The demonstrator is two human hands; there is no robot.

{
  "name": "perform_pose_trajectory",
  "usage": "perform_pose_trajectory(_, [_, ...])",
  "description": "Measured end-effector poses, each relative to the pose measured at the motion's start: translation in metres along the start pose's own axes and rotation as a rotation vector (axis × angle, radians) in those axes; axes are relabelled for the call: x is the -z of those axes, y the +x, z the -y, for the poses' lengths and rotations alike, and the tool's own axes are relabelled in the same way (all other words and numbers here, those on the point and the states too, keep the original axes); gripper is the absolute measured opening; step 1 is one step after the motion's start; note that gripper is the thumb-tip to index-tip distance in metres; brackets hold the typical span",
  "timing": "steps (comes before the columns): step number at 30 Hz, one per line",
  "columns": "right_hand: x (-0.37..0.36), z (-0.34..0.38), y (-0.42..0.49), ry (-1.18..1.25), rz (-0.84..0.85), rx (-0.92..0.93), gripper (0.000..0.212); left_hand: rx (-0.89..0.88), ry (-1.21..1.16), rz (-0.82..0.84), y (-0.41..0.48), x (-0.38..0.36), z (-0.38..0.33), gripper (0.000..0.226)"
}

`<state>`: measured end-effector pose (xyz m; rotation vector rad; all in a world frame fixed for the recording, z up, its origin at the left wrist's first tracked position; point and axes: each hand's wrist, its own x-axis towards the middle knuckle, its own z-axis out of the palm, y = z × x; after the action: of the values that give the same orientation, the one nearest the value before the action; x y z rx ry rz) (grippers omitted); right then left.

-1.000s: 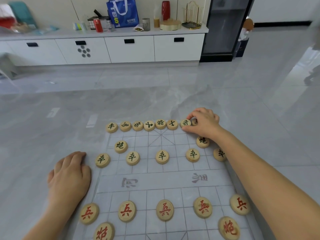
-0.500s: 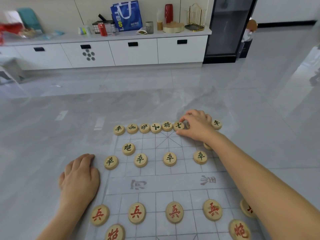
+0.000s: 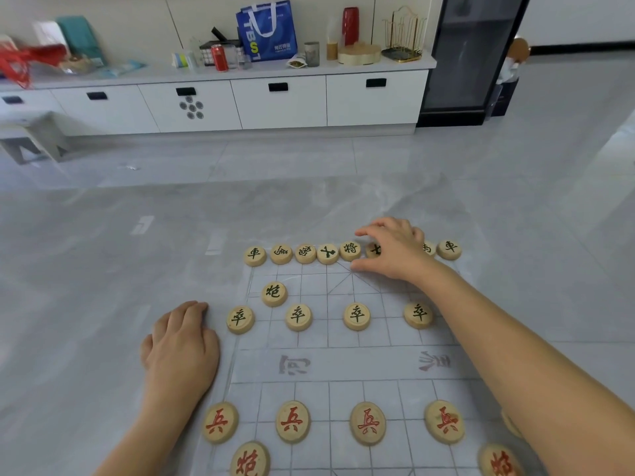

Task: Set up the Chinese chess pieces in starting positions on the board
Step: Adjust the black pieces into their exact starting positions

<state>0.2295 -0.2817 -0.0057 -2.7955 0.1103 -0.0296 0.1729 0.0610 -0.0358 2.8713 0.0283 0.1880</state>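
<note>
Right hand pinches round wooden black-lettered disc, far row of thin gridded sheet board; left hand flat, empty, beside board. My worry — knuckles knock neighbouring general disc off line.

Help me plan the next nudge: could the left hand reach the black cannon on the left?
Probably yes. The left hand rests beside the board, and the black cannon lies uncovered just ahead; the right hand is farther off.

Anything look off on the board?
Minor only: in the far back row, the second piece and third piece from the left sit with characters turned askew; the end piece beside them reads upright. The right hand hides part of that row.
</note>
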Motion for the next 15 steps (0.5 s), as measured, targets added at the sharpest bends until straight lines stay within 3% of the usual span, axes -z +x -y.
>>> perform_pose_trajectory(7, [-0.0097, 0.0069, 0.0059, -0.041, -0.031, 0.015, 0.040, -0.007, -0.006, 0.005, 0.0003, 0.0002, -0.0006, 0.037])
perform_pose_trajectory(12, [-0.0085, 0.0072, 0.0051, -0.059, -0.039, 0.009, 0.042, -0.001, -0.005, -0.001, 0.0008, -0.0010, -0.0001, 0.037])
perform_pose_trajectory(15, [-0.0066, 0.0119, 0.0056, -0.051, -0.002, 0.027, 0.056, -0.001, -0.003, -0.004, 0.0000, -0.0011, -0.0008, 0.037])
